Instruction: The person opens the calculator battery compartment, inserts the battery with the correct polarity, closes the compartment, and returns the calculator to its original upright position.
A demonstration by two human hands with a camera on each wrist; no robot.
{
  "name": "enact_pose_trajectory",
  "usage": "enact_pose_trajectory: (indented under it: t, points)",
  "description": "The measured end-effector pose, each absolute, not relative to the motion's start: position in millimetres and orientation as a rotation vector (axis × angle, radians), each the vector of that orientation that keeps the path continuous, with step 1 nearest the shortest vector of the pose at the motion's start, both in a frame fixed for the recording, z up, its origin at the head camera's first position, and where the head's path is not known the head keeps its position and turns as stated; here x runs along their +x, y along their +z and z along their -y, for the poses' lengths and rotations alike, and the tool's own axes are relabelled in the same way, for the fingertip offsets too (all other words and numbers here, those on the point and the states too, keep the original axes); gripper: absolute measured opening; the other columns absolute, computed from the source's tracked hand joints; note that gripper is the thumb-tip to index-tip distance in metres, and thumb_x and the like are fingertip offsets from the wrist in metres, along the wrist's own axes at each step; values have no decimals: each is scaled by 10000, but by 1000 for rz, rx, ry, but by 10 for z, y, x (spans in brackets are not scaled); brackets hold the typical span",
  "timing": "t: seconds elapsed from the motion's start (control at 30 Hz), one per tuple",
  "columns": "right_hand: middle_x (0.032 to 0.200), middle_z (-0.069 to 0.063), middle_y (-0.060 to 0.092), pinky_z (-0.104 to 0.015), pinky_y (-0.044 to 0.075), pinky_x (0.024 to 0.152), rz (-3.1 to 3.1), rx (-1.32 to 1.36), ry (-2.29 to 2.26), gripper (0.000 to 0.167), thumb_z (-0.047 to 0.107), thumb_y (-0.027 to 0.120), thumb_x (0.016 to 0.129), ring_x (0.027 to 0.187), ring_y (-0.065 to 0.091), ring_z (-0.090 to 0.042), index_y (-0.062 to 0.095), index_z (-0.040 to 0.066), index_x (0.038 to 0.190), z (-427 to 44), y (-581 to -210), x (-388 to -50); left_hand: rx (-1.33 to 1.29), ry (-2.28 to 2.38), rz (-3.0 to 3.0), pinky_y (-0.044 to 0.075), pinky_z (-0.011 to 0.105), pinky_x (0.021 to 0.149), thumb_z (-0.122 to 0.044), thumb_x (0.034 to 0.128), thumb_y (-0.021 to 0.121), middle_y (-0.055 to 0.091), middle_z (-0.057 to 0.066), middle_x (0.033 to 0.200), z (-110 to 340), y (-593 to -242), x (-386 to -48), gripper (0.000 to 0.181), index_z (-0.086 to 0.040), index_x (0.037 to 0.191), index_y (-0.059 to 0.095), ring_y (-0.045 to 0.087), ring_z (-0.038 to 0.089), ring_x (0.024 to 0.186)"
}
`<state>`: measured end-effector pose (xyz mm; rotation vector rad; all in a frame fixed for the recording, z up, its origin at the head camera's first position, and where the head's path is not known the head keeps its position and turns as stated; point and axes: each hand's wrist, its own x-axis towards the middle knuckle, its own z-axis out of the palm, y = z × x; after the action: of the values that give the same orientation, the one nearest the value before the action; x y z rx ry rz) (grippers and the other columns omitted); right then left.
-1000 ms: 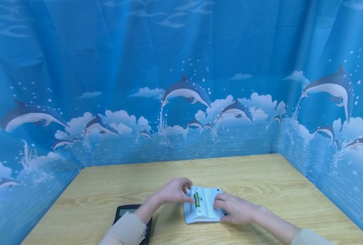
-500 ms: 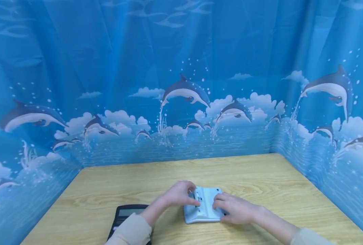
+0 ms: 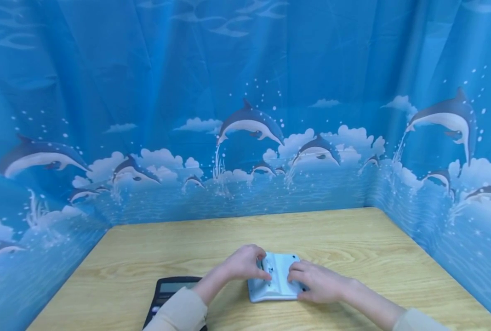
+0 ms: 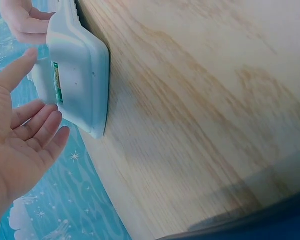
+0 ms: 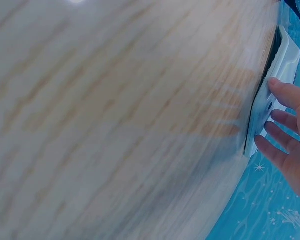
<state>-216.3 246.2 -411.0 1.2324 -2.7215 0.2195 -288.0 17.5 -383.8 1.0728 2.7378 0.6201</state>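
Note:
A white calculator (image 3: 280, 290) lies face down on the table with its battery compartment uncovered. In the left wrist view, a green battery (image 4: 58, 82) shows inside that compartment. My left hand (image 3: 244, 263) pinches a small white battery cover (image 4: 44, 82) between thumb and fingers, right beside the compartment. Whether the cover touches the calculator's back is hard to tell. On the calculator's right side, my right hand (image 3: 322, 281) grips the edge, its thumb at the near corner and bent fingers on the back.
A black calculator (image 3: 168, 288) lies face up at the front left, partly hidden under the left sleeve (image 3: 181, 310). The wooden table (image 3: 332, 234) is bounded by a blue dolphin-print curtain (image 3: 245, 69) at the back and both sides.
The left hand has shifted slightly right with the battery cover, bringing it over the compartment. The green battery, plain to see earlier, is now mostly hidden in the head view. The right hand stays put.

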Motion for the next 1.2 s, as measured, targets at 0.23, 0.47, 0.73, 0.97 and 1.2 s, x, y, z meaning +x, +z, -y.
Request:
enact_pose_trajectory:
  t: [0.23, 0.47, 0.73, 0.97, 1.2]
  points:
    - [1076, 28, 534, -268, 480, 818, 2731, 1227, 223, 297, 250, 714, 765, 966, 518, -127, 610, 144, 1023, -2459, -4104, -2167, 1050, 568, -2746, 478, 246, 778, -408, 648, 814, 625, 17, 986, -180, -3826, -2885, 615, -41, 1110, 639, 562, 122, 894]
    - [1078, 32, 532, -268, 481, 821, 2757, 1207, 218, 298, 253, 712, 769, 971, 516, -125, 612, 148, 1030, -2455, -4097, -2160, 1061, 537, -2753, 479, 234, 772, -408, 638, 820, 622, 14, 966, -182, -3841, -2895, 618, -37, 1102, 649, 563, 113, 870]
    - [1081, 35, 525, -270, 479, 823, 2752, 1221, 212, 293, 248, 710, 777, 975, 510, -125, 607, 150, 1033, -2462, -4101, -2166, 1056, 533, -2736, 468, 213, 736, -398, 640, 820, 590, -7, 939, -193, -3853, -2900, 612, -45, 1111, 652, 531, 85, 827]
    - [1078, 36, 523, -268, 479, 818, 2759, 1220, 213, 293, 254, 708, 780, 971, 510, -123, 605, 153, 1035, -2462, -4109, -2170, 1070, 521, -2735, 458, 199, 701, -407, 659, 806, 570, -17, 920, -190, -3865, -2892, 610, -44, 1122, 645, 506, 67, 799]
    - [1087, 36, 525, -266, 480, 820, 2783, 1202, 219, 297, 254, 705, 782, 978, 511, -124, 608, 157, 1045, -2462, -4108, -2178, 1095, 484, -2741, 465, 203, 729, -409, 681, 793, 565, -17, 933, -187, -3868, -2895, 616, -49, 1155, 632, 515, 67, 816]
